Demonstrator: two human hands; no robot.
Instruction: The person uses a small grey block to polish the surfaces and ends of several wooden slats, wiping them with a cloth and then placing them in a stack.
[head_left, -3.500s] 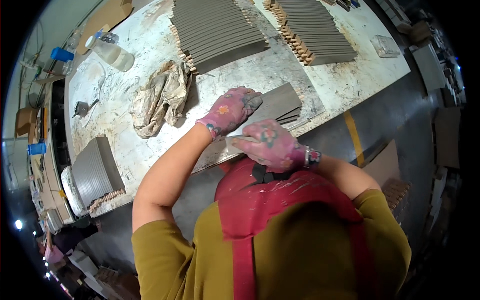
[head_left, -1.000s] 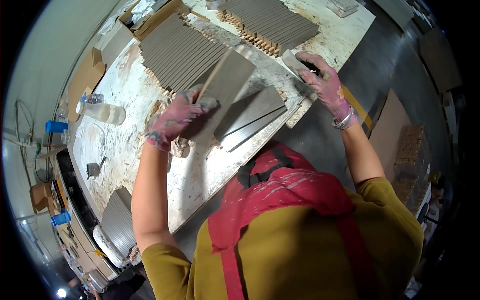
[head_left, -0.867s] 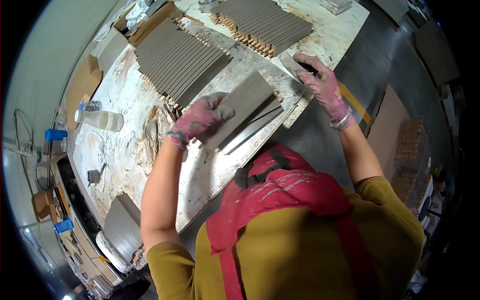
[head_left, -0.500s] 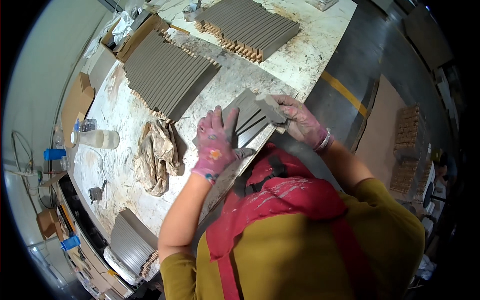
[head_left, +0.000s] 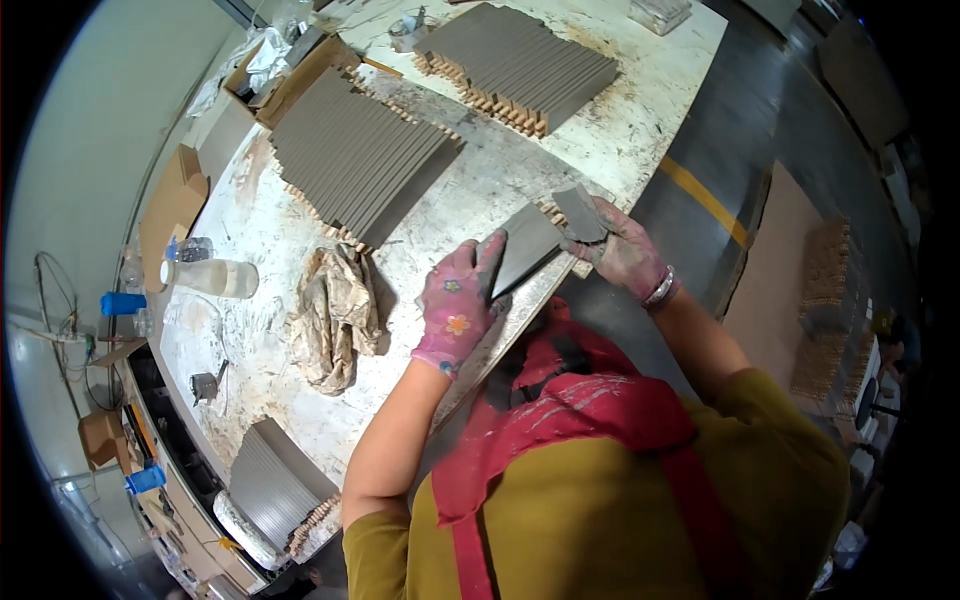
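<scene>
My left hand [head_left: 458, 310], in a pink flowered glove, presses flat against the near edge of a grey tile [head_left: 524, 246] standing tilted at the front edge of the stained white table [head_left: 470, 180]. A smaller grey pad [head_left: 580, 213] is gripped by my right hand [head_left: 622, 250], in a stained glove, and rests against the tile's upper right end. Wooden spacers show under the tile.
Two rows of grey tiles on wooden spacers lie farther back [head_left: 355, 155] [head_left: 525, 65]. A crumpled stained rag [head_left: 335, 310] lies left of my left hand. A plastic bottle [head_left: 210, 277], cardboard boxes [head_left: 290, 75] and another tile stack [head_left: 275, 480] stand along the table's left side.
The tile, earlier lifted flat above the table with hands wide apart, has come to the front edge. Both hands have drawn close together on it, and the view has shifted.
</scene>
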